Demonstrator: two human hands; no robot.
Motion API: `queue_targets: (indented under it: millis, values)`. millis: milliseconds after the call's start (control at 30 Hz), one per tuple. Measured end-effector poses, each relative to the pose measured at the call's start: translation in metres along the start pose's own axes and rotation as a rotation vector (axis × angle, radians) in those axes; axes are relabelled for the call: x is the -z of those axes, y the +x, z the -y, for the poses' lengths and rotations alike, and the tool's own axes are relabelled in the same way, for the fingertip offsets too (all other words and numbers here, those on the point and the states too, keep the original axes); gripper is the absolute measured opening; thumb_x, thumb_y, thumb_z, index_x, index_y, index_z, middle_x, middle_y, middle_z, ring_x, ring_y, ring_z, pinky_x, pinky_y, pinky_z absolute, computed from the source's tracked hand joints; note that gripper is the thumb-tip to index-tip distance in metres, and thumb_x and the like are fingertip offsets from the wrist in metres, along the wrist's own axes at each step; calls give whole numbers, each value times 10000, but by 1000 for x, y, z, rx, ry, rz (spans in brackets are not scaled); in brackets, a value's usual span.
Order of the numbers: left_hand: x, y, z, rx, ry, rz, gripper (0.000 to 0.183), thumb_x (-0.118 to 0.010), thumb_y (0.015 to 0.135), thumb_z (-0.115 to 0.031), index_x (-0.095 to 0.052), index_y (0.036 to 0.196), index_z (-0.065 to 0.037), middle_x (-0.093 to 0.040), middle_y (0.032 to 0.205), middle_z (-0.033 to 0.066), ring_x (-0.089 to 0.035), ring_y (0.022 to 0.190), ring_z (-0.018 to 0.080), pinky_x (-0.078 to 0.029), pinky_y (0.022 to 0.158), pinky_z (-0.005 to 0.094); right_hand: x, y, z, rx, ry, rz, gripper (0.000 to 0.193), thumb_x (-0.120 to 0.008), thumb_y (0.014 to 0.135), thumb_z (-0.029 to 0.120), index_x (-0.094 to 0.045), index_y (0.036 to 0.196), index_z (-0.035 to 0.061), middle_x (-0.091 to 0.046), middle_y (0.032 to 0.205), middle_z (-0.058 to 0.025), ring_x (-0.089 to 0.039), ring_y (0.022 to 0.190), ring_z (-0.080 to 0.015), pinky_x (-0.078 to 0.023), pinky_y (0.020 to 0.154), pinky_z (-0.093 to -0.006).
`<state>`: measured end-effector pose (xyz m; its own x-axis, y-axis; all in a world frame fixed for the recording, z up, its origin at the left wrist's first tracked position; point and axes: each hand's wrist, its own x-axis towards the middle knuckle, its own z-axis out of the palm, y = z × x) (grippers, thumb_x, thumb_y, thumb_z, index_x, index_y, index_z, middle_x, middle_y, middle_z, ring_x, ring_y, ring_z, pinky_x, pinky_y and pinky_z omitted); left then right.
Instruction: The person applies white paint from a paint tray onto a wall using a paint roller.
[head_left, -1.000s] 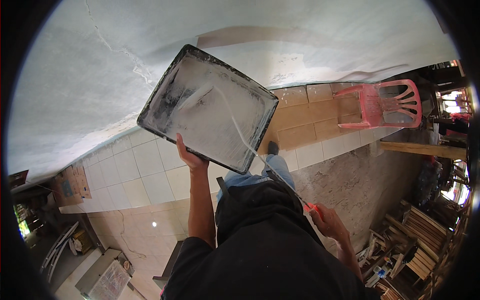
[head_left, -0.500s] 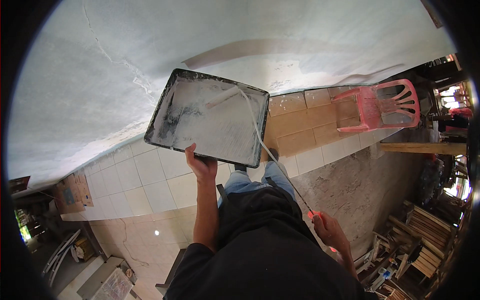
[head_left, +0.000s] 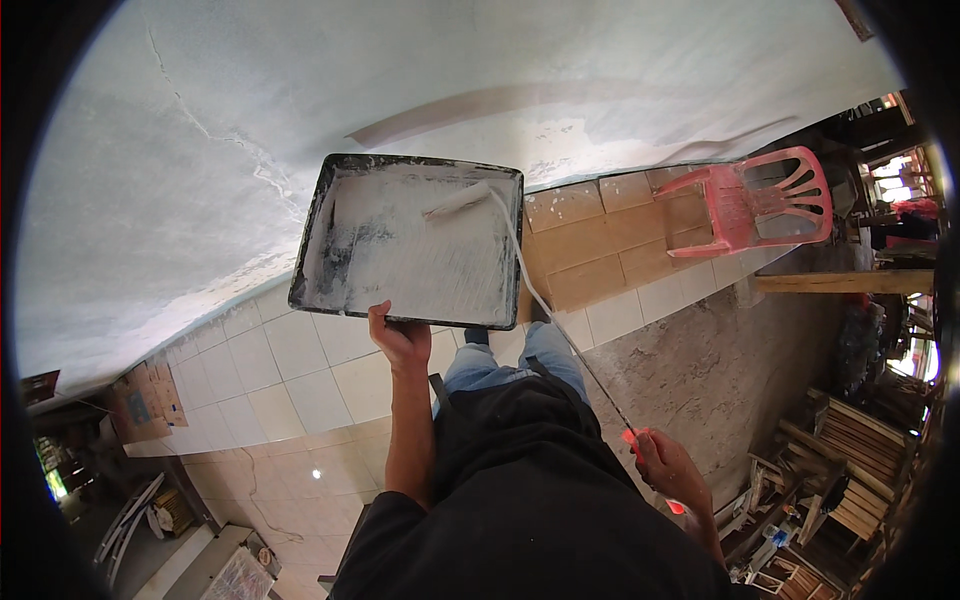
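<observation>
Inside the black rectangular plastic paint tray (head_left: 425, 268) pinched by the left grip (head_left: 403, 343), the white long-stemmed roller (head_left: 457, 200), red handle (head_left: 631, 436) wrapped by the right grip (head_left: 673, 469), should roll lightly.

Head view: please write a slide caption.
Left hand holds a paint tray; right hand grips a roller by its handle.

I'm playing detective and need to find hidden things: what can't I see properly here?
All in the head view:
Underside of the black tray: faces away from the camera.
Left hand: fingers beneath, hidden by the tray.
Red handle: its middle, covered by the right hand.
Left foot: its front, behind the tray.
Plastic-wrapped thing: cut off at the lower edge.
</observation>
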<state>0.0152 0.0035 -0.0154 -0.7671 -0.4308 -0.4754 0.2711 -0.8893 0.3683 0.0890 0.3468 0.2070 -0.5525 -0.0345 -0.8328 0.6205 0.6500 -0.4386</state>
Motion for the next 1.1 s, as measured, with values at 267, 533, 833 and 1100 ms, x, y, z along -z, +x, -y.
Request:
queue_targets:
  millis: [267,533,833,1100]
  values:
    - [4,0,2,74,-82,102,479,-543,703,-201,-501,1151,-37,-560,1111,66,-521,1048,239,-399,903,374,7,-14,9,-31,-38,-113,367,-386,967,336,-553,911,14,-486,610,-35,-456,537,-108,-392,528,-278]
    - [11,-6,4,169,-10,211,533,-555,723,-174,-444,1222,-23,-517,1184,92,-476,1119,263,-363,956,412,-8,0,2,27,-102,-152,363,-377,966,318,-542,864,11,-502,620,-67,-479,556,-145,-403,554,-308]
    - [-1,-13,-2,354,104,364,512,-533,797,-120,-381,1253,57,-472,1249,182,-447,1173,358,-342,988,546,-7,9,-10,78,-96,-159,364,-374,961,322,-514,820,17,-488,591,-87,-487,528,-175,-401,533,-332]
    - [-5,-8,1,255,136,386,566,-546,760,-137,-383,1276,29,-480,1243,179,-485,1137,367,-407,937,556,-1,12,-21,261,-154,-198,359,-380,957,328,-514,847,14,-506,579,-90,-522,521,-192,-404,516,-335]
